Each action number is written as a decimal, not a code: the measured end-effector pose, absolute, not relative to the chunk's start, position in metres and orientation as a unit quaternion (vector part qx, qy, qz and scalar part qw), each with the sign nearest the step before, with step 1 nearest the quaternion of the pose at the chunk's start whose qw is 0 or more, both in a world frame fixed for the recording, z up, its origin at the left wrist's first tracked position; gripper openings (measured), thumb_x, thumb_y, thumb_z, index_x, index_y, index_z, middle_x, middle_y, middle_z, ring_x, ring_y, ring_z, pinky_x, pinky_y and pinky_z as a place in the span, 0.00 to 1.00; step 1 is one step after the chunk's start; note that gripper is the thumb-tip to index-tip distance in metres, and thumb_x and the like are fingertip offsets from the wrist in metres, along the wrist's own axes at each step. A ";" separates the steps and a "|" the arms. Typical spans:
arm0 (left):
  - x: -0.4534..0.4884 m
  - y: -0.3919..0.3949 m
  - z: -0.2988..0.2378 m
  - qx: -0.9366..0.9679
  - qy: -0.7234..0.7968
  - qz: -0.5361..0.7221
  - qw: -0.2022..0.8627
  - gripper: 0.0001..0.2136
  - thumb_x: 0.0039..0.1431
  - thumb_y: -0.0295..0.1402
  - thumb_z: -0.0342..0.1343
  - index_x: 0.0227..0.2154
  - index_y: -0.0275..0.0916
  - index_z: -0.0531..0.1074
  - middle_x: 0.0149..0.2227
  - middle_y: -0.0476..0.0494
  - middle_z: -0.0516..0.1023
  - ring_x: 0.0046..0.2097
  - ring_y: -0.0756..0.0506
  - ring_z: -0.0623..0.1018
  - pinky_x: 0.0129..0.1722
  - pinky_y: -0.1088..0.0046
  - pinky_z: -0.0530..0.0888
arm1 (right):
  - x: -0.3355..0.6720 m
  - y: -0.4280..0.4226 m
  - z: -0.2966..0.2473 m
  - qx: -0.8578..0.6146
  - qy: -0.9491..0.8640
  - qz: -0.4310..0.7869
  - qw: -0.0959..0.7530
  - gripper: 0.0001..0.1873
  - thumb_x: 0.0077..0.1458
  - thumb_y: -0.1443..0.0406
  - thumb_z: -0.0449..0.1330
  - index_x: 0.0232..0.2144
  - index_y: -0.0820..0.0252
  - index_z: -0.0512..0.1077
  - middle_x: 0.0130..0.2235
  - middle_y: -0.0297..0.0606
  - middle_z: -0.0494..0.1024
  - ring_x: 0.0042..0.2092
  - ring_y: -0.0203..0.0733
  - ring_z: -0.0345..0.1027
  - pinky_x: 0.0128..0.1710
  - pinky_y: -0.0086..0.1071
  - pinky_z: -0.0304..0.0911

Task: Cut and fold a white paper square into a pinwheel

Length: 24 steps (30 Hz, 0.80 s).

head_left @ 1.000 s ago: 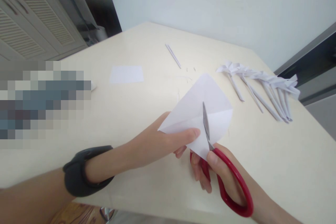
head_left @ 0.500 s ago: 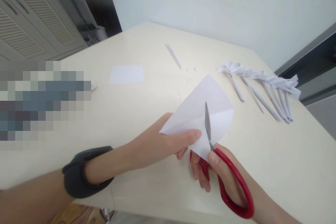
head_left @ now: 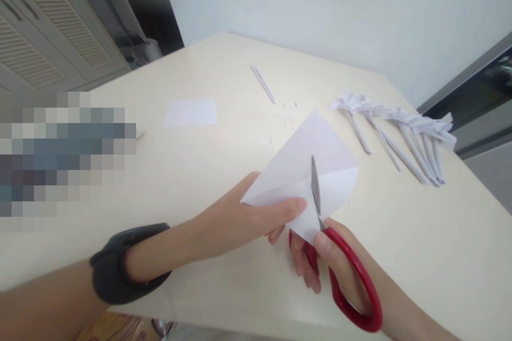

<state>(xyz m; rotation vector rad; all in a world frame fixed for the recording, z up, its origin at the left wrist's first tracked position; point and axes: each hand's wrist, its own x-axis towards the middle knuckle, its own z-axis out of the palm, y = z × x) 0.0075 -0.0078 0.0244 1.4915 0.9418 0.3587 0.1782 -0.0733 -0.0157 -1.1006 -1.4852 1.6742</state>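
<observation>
A creased, square-cornered sheet of white paper [head_left: 294, 162] is pinched in my left hand [head_left: 256, 218], with the thumb on top and the other fingers mostly hidden beneath. My right hand [head_left: 340, 256] grips red-handled scissors [head_left: 362, 277], its thumb through the upper loop. One metal blade lies over the paper's face, pointing away from me; the other blade is hidden under the sheet. The blades cross near the paper's near edge, close to my left thumb. A dark band circles my left wrist.
Several folded white paper flowers with rolled stems [head_left: 400, 122] lie in a row at the right. Thin paper rolls [head_left: 263, 84], small scraps and a flat paper rectangle [head_left: 191, 112] rest on the cream table [head_left: 224, 165]. A blurred-out patch covers the left side.
The scissor handles have drawn slightly closer together, the visible loop shifting a little left. The paper's right side is spread slightly wider. Both hands keep their holds, and the view has shifted slightly.
</observation>
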 end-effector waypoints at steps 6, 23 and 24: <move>0.007 -0.008 0.023 0.657 0.414 0.151 0.612 0.19 0.57 0.36 0.49 0.13 0.37 0.59 0.17 0.53 0.64 0.24 0.52 0.69 0.27 0.79 0.66 | 0.178 -0.071 -0.013 -0.419 -0.565 0.636 0.317 0.23 0.61 0.50 0.44 0.37 0.61 0.68 0.24 0.32 0.64 0.23 0.32 0.55 0.25 0.28 0.58; 0.006 -0.010 0.013 0.665 0.387 0.188 0.610 0.19 0.60 0.37 0.48 0.14 0.37 0.59 0.17 0.53 0.64 0.24 0.53 0.68 0.27 0.80 0.65 | 0.180 -0.070 -0.007 -0.400 -0.561 0.651 0.319 0.22 0.61 0.52 0.43 0.37 0.62 0.69 0.21 0.32 0.60 0.26 0.36 0.56 0.28 0.30 0.57; 0.006 -0.011 0.013 0.664 0.387 0.187 0.612 0.19 0.60 0.36 0.48 0.14 0.37 0.59 0.17 0.54 0.64 0.24 0.53 0.68 0.27 0.80 0.65 | 0.180 -0.070 -0.007 -0.399 -0.562 0.651 0.318 0.22 0.62 0.52 0.43 0.36 0.62 0.69 0.21 0.32 0.60 0.26 0.36 0.56 0.29 0.30 0.57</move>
